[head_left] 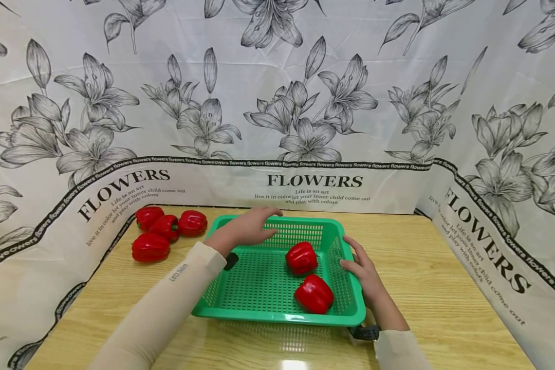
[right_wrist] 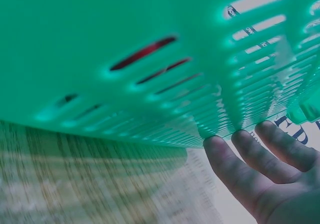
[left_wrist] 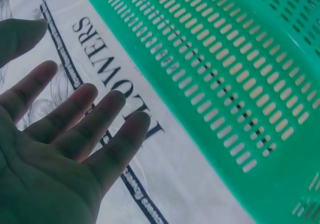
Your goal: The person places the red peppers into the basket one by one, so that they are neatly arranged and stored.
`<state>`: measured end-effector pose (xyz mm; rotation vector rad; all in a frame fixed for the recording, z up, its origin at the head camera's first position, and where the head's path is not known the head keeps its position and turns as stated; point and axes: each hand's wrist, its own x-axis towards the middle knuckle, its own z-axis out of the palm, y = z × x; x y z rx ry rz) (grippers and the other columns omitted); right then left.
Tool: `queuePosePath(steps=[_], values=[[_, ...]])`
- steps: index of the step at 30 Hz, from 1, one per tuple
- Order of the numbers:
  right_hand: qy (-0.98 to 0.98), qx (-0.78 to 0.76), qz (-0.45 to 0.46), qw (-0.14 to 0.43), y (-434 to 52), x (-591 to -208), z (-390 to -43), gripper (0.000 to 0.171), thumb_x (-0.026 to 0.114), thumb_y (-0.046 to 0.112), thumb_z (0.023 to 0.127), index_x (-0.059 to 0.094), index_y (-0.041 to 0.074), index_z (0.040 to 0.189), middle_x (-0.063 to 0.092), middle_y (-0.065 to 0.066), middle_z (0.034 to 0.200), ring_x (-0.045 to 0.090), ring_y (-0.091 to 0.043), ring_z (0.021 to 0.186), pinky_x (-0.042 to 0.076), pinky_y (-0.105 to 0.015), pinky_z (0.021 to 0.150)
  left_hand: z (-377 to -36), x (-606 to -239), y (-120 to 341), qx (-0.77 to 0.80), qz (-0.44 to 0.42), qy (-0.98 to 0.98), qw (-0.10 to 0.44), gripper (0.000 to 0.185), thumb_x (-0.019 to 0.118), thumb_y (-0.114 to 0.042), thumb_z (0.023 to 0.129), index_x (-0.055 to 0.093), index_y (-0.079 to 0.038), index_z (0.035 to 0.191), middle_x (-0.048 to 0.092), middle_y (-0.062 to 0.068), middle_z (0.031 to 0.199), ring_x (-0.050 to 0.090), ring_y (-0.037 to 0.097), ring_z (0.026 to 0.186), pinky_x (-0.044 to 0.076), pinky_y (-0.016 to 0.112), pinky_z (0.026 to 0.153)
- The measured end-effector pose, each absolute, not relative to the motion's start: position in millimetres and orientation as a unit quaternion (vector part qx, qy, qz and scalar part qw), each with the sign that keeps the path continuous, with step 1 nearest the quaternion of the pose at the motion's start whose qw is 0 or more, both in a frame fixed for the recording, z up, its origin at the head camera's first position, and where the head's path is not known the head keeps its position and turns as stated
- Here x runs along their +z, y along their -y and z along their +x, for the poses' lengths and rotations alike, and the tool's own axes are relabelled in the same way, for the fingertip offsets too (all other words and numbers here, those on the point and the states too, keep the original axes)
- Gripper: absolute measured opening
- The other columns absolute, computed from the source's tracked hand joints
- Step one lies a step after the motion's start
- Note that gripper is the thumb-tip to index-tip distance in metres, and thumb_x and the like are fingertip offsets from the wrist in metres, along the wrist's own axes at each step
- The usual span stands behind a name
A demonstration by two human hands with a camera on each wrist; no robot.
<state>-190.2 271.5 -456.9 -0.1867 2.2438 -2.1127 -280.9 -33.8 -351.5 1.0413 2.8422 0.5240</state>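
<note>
Basket (head_left: 277,314) holds two peppers (head_left: 301,257); four outside (head_left: 150,247).

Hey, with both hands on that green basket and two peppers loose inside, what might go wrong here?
1. The two red peppers lie loose in the green basket; a tilt might roll them out.
2. The left hand and right hand touch it with straight fingers, so it may slip.
3. Sliding it left might bump the four peppers on the table.
</note>
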Motion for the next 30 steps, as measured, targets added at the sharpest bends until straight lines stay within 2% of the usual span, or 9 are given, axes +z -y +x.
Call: queuePosePath(steps=[8, 20, 30], values=[[-0.723, -0.687, -0.066, 0.027, -271.8, -456.4, -190.2, 0.062, 0.047, 0.017, 0.100, 0.017, 0.021, 0.155, 0.036, -0.029, 0.146, 0.067, -0.026, 0.102, 0.058, -0.048, 0.080, -280.5, -349.5, 55.1, 0.178, 0.324, -0.929, 0.019, 0.047, 0.058, -0.030, 0.096, 0.049, -0.014, 0.139, 0.052, 0.005, 0.142, 0.047, 0.027, 0.133, 0.040, 0.045, 0.110], [-0.727, -0.684, -0.062, 0.026, -271.4, -457.4, -190.0, 0.062, 0.047, 0.017, 0.100, 0.017, 0.021, 0.154, 0.036, -0.028, 0.146, 0.066, -0.028, 0.105, 0.058, -0.048, 0.081, -278.9, -352.0, 83.9, 0.193, 0.293, -0.936, 0.005, 0.048, 0.058, -0.032, 0.095, 0.049, -0.013, 0.138, 0.053, 0.009, 0.141, 0.048, 0.030, 0.131, 0.040, 0.048, 0.110], [-0.722, -0.688, -0.063, 0.029, -271.4, -457.3, -189.7, 0.063, 0.047, 0.018, 0.100, 0.016, 0.020, 0.155, 0.035, -0.028, 0.146, 0.066, -0.027, 0.104, 0.058, -0.048, 0.081, -274.1, -352.9, 105.8, 0.204, 0.249, -0.947, 0.011, 0.050, 0.057, -0.033, 0.096, 0.048, -0.013, 0.140, 0.049, 0.011, 0.144, 0.046, 0.032, 0.133, 0.039, 0.051, 0.109]])
